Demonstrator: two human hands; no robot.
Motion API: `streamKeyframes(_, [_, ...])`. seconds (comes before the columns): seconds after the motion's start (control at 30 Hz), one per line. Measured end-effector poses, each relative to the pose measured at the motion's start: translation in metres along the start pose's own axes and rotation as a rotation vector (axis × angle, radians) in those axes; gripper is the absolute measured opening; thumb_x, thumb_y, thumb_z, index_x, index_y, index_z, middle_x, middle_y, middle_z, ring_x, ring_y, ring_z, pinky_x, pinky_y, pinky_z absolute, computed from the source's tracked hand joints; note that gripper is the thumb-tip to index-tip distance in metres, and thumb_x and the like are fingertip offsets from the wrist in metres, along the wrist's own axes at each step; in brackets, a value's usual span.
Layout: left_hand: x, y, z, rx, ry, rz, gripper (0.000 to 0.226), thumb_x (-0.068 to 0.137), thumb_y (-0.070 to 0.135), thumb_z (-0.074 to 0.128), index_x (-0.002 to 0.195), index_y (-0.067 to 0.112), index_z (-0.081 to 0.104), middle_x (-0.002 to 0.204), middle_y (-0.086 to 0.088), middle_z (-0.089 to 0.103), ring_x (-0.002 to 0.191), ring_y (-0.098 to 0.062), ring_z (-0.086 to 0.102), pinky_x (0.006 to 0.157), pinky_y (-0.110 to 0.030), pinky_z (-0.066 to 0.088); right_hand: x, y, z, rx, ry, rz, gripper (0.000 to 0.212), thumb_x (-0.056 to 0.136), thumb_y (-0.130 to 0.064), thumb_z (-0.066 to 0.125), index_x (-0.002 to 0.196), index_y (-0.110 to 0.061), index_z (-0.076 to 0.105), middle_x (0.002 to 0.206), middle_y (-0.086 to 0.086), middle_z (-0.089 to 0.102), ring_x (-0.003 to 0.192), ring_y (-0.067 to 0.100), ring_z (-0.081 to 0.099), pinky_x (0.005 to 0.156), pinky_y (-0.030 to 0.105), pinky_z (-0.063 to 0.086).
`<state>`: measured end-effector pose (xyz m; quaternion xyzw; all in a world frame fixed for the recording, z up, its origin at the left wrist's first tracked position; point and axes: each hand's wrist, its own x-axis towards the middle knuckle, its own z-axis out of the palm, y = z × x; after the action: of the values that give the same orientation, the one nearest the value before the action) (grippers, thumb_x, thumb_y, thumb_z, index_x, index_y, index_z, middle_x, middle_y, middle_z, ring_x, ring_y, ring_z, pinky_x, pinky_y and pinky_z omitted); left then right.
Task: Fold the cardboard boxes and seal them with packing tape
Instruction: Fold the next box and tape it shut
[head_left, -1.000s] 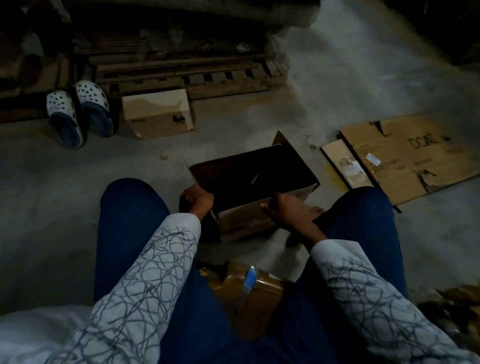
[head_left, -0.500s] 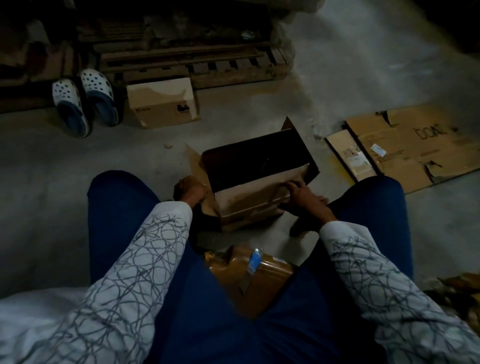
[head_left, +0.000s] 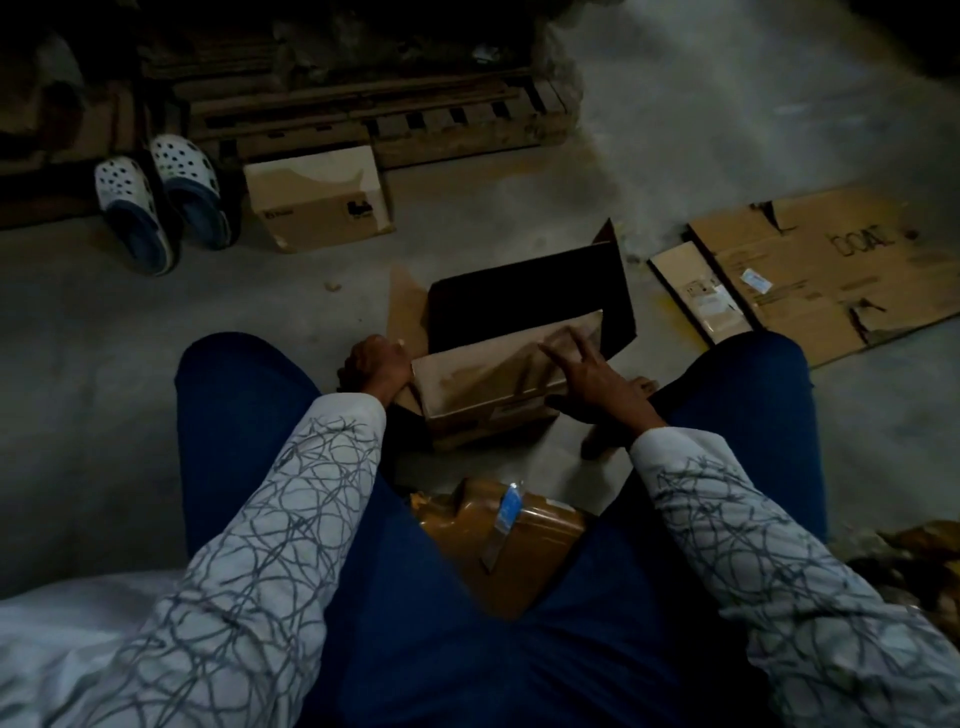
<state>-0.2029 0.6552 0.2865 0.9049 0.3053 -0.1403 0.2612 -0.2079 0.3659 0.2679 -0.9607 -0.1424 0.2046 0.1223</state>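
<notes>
A: Where is the cardboard box (head_left: 519, 296) just now?

B: On the concrete floor (head_left: 156, 364) between the person's knees, right under both hands. Its mouth faces up and the far part of it is dark and uncovered.

A: And the right hand (head_left: 592, 374)?

B: Spread flat, fingers straight and apart, pressing down on the near flap (head_left: 478, 379). That flap lies tilted over the near part of the opening, and the fingertips reach toward its far edge.

A: The left hand (head_left: 376, 361)?

B: At the box's near-left corner, touching the end of the same flap. Its fingers are curled round that corner, knuckles up. The light is dim, so I cannot make out more of the grip.

A: Anything just beyond the left hand?

B: The box's left side flap (head_left: 405, 306), standing outward. Farther beyond it sits a small closed carton (head_left: 317, 197), and left of that a pair of perforated clogs (head_left: 156, 202) beside a wooden pallet (head_left: 389, 119).

A: Beyond the right hand?

B: Sheets of flattened cardboard (head_left: 831, 270) lie on the floor, well apart from the box, out past the right knee.

A: And nearer than the hands?

B: A brown wrapped bundle (head_left: 524, 535) with a blue label rests between the thighs, close to the body.
</notes>
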Motion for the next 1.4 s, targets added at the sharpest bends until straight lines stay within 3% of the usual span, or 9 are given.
streamKeyframes(0.1, [0.001, -0.002, 0.002, -0.056, 0.008, -0.044, 0.044, 0.101, 0.038, 0.047, 0.118, 0.001, 0.066, 0.125, -0.021, 0.062, 0.111, -0.038, 0.060, 0.091, -0.040, 0.048, 0.008, -0.004, -0.004, -0.081, 0.116, -0.049, 0.085, 0.088, -0.034, 0.070, 0.156, -0.039, 0.019, 0.166, 0.005, -0.007, 0.137, 0.041, 0.039, 0.084, 0.049, 0.052])
streamKeyframes(0.27, [0.006, -0.008, 0.003, -0.254, 0.005, -0.150, 0.047, 0.101, 0.039, 0.047, 0.125, 0.001, 0.062, 0.128, -0.019, 0.062, 0.111, -0.037, 0.061, 0.087, -0.036, 0.048, 0.019, -0.004, -0.007, -0.050, 0.187, 0.036, 0.069, 0.096, -0.035, 0.058, 0.155, -0.040, 0.023, 0.164, -0.001, 0.017, 0.123, 0.036, 0.056, 0.077, 0.045, 0.055])
streamKeyframes(0.4, [0.012, -0.014, 0.003, -0.396, 0.050, -0.213, 0.050, 0.101, 0.040, 0.044, 0.127, 0.000, 0.061, 0.129, -0.019, 0.061, 0.111, -0.036, 0.061, 0.088, -0.037, 0.050, 0.022, -0.001, -0.005, -0.062, 0.189, 0.121, 0.071, 0.097, -0.031, 0.055, 0.157, -0.036, 0.017, 0.162, 0.003, 0.017, 0.116, 0.040, 0.057, 0.070, 0.044, 0.049])
streamKeyframes(0.6, [0.007, -0.013, 0.008, -0.226, -0.001, -0.118, 0.042, 0.101, 0.038, 0.045, 0.111, 0.001, 0.064, 0.116, -0.018, 0.065, 0.102, -0.036, 0.063, 0.078, -0.033, 0.050, 0.030, -0.005, 0.021, -0.070, 0.103, 0.023, 0.087, 0.090, -0.032, 0.064, 0.158, -0.034, 0.010, 0.166, -0.001, -0.011, 0.127, 0.043, 0.048, 0.080, 0.051, 0.054])
streamKeyframes(0.73, [0.006, -0.014, 0.008, -0.187, 0.009, -0.122, 0.044, 0.101, 0.035, 0.049, 0.122, -0.003, 0.060, 0.127, -0.022, 0.061, 0.111, -0.038, 0.060, 0.087, -0.038, 0.049, 0.034, 0.001, 0.042, -0.024, -0.164, -0.008, 0.062, 0.098, -0.032, 0.056, 0.154, -0.033, 0.029, 0.166, 0.008, 0.009, 0.139, 0.035, 0.037, 0.105, 0.051, 0.037])
streamKeyframes(0.8, [0.007, -0.014, 0.008, -0.186, 0.008, -0.114, 0.045, 0.100, 0.034, 0.050, 0.124, -0.003, 0.059, 0.129, -0.023, 0.059, 0.114, -0.038, 0.059, 0.092, -0.039, 0.049, 0.030, 0.003, 0.045, 0.023, -0.253, 0.002, 0.058, 0.102, -0.037, 0.046, 0.156, -0.032, 0.024, 0.162, 0.012, 0.022, 0.145, 0.035, 0.029, 0.114, 0.047, 0.030])
streamKeyframes(0.87, [0.007, -0.014, 0.007, -0.177, 0.010, -0.110, 0.044, 0.100, 0.033, 0.052, 0.123, -0.004, 0.059, 0.128, -0.023, 0.060, 0.114, -0.038, 0.059, 0.093, -0.039, 0.049, 0.026, 0.005, 0.043, 0.024, -0.261, -0.006, 0.061, 0.104, -0.034, 0.043, 0.158, -0.028, 0.017, 0.164, 0.010, 0.017, 0.151, 0.031, 0.018, 0.119, 0.046, 0.023])
streamKeyframes(1.3, [0.004, -0.012, -0.001, -0.146, -0.079, 0.002, 0.051, 0.099, 0.047, 0.049, 0.113, 0.001, 0.066, 0.118, -0.018, 0.065, 0.103, -0.035, 0.063, 0.084, -0.037, 0.052, 0.022, 0.013, 0.038, -0.071, -0.321, -0.123, 0.065, 0.096, -0.013, 0.059, 0.154, -0.026, 0.032, 0.166, 0.002, 0.011, 0.146, 0.034, 0.024, 0.117, 0.044, 0.026])
streamKeyframes(1.4, [0.003, -0.010, 0.000, -0.225, -0.135, 0.005, 0.045, 0.094, 0.047, 0.055, 0.102, 0.004, 0.067, 0.111, -0.015, 0.067, 0.094, -0.030, 0.065, 0.079, -0.033, 0.053, 0.026, -0.001, 0.030, -0.113, -0.236, -0.115, 0.058, 0.097, -0.020, 0.060, 0.151, -0.022, 0.039, 0.161, 0.007, 0.027, 0.143, 0.030, 0.032, 0.112, 0.041, 0.031])
